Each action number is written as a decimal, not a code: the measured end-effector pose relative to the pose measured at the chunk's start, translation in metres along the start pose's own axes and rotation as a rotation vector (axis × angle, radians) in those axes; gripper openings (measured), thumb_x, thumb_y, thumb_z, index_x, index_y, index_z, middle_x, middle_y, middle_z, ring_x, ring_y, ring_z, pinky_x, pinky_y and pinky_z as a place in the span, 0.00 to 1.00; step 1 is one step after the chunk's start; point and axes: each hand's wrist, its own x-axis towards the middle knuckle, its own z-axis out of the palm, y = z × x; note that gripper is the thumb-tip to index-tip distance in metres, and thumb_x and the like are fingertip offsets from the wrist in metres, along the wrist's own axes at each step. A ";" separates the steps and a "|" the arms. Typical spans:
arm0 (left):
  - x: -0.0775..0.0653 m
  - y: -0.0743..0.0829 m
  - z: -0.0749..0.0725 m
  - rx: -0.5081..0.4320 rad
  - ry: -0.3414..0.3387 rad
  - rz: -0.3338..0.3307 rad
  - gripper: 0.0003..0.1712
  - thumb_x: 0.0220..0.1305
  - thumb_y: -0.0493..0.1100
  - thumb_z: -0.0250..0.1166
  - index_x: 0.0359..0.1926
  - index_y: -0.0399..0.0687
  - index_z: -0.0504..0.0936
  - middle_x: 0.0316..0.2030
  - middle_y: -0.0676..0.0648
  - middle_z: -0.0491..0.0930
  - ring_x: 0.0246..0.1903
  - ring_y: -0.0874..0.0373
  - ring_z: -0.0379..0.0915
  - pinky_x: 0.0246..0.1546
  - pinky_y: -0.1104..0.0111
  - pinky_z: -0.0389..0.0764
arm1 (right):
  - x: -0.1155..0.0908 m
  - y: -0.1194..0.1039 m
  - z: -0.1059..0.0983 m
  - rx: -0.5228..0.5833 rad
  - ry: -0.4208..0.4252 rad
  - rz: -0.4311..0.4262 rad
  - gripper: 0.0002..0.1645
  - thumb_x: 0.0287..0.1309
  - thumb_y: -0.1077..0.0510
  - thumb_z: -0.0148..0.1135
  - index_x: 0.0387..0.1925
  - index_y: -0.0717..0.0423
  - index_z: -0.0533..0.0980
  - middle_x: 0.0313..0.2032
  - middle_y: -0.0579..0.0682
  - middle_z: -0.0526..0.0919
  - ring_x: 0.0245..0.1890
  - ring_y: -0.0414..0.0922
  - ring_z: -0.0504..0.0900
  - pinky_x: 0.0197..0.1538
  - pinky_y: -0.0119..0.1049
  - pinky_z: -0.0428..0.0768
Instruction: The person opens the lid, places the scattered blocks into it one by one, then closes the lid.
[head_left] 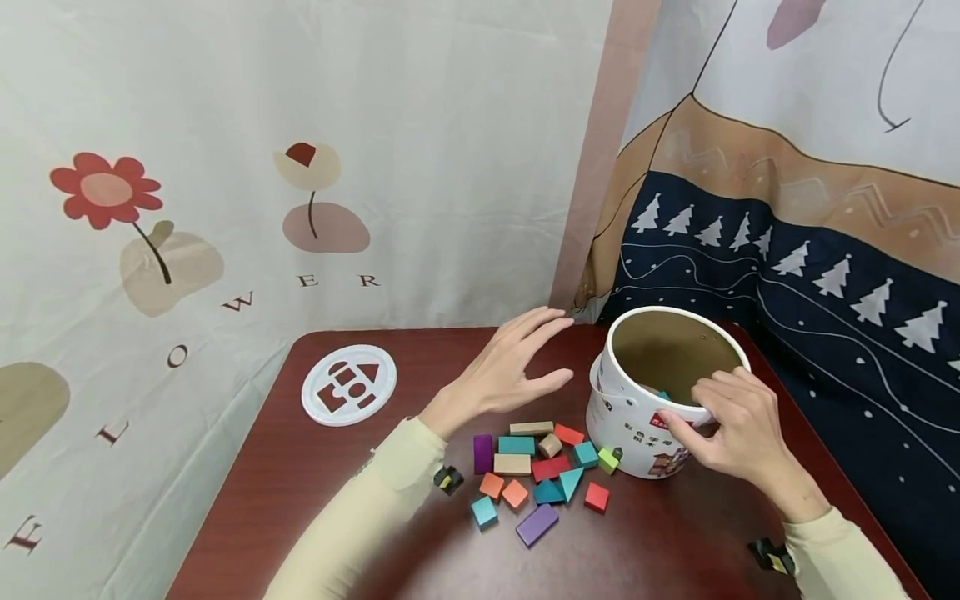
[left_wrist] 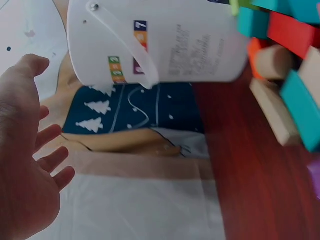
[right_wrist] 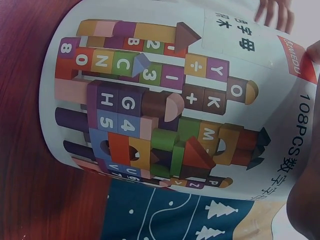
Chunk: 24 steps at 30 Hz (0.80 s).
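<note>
A white bucket (head_left: 637, 433) with printed block pictures stands at the right of the table, tilted slightly if at all; a bit of teal shows inside. My right hand (head_left: 738, 417) grips its near right rim, thumb outside and fingers over the edge. In the right wrist view the bucket's printed side (right_wrist: 165, 100) fills most of the picture. My left hand (head_left: 513, 362) is held in the air left of the bucket, fingers extended and touching nothing. Below it lies a loose group of coloured wooden blocks (head_left: 513, 464), among them a purple block (head_left: 537, 526) and a teal triangle (head_left: 571, 483).
A round white lid (head_left: 311, 392) with shaped holes lies at the table's back left. The dark red table (head_left: 262, 500) meets a pale printed curtain (head_left: 450, 167) behind and a navy tree-patterned cloth (head_left: 862, 375) at the right.
</note>
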 end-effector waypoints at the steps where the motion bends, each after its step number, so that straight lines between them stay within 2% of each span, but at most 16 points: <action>1: -0.006 -0.003 0.000 0.000 -0.002 -0.003 0.40 0.66 0.62 0.64 0.75 0.53 0.71 0.73 0.51 0.65 0.73 0.60 0.50 0.71 0.51 0.61 | 0.000 0.000 0.000 -0.001 -0.001 0.002 0.33 0.58 0.33 0.59 0.09 0.48 0.65 0.12 0.39 0.60 0.16 0.40 0.59 0.24 0.38 0.56; 11: -0.065 -0.029 0.005 0.012 -0.076 -0.053 0.38 0.66 0.61 0.65 0.73 0.52 0.73 0.70 0.48 0.70 0.71 0.54 0.57 0.68 0.47 0.64 | -0.001 -0.003 0.000 -0.002 0.015 0.002 0.34 0.58 0.32 0.59 0.09 0.48 0.65 0.11 0.40 0.61 0.16 0.41 0.60 0.24 0.39 0.57; 17: -0.097 -0.035 0.014 0.091 -0.113 -0.195 0.35 0.66 0.62 0.64 0.69 0.53 0.77 0.64 0.49 0.75 0.63 0.53 0.67 0.63 0.49 0.71 | 0.001 -0.002 0.000 0.003 0.030 -0.010 0.34 0.58 0.33 0.59 0.09 0.49 0.65 0.11 0.40 0.61 0.16 0.41 0.59 0.24 0.39 0.56; 24: -0.119 -0.036 0.027 0.161 -0.135 -0.311 0.31 0.65 0.62 0.64 0.61 0.49 0.82 0.53 0.49 0.81 0.53 0.51 0.74 0.55 0.53 0.77 | 0.002 -0.001 0.001 0.006 0.025 -0.009 0.34 0.58 0.32 0.59 0.09 0.49 0.65 0.12 0.40 0.61 0.16 0.41 0.60 0.24 0.39 0.57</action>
